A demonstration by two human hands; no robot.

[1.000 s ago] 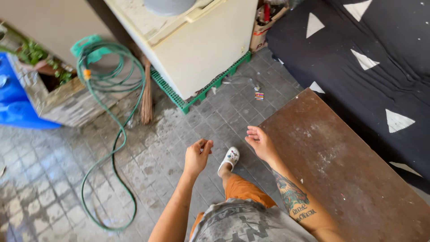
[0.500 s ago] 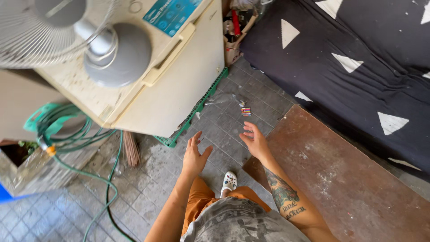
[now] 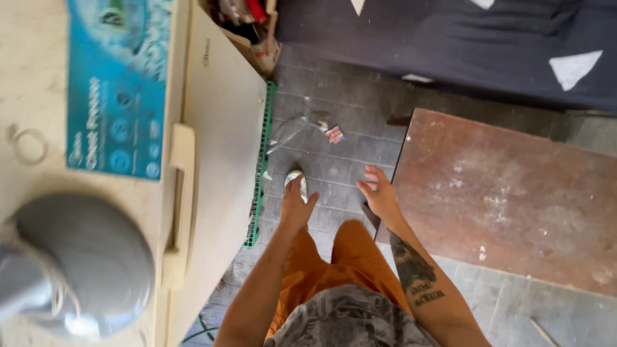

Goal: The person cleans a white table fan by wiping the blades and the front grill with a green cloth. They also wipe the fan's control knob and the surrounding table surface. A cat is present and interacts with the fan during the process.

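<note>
A person's left hand (image 3: 294,207) and right hand (image 3: 380,196) hang open and empty above the grey tiled floor (image 3: 340,164), between a cream chest freezer (image 3: 218,122) at left and a rust-brown board (image 3: 501,193) at right.

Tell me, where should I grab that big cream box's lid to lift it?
Probably by the long cream handle along the chest freezer's front edge. Come from the walkway side, fingers curled under it: it sticks out as a bar, nearest the left hand.
</note>
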